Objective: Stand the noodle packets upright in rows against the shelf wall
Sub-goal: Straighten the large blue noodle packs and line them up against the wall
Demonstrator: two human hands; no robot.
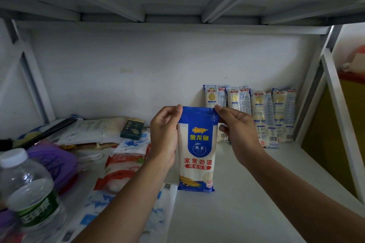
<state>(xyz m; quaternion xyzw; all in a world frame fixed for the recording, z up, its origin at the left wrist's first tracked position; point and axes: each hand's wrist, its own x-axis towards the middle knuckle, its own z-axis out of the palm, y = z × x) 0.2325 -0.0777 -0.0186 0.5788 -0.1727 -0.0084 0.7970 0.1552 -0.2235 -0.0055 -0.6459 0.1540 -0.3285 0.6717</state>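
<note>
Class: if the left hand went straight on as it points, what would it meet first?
Probably the white back wall, just left of the upright noodle packets; the left hand, pinching the blue noodle packet, has bare shelf ahead, though depth is unclear.

Only arms show from where I stand. Left hand [164, 136] at 7 o'clock of centre, right hand [239, 130] at 4 o'clock. Left forearm [126, 199], right forearm [296, 189] bare right to frame edge (sleeves nowhere in shot). Wrists, fingers bare. Thumbnails [179, 107] short, plain.
</note>
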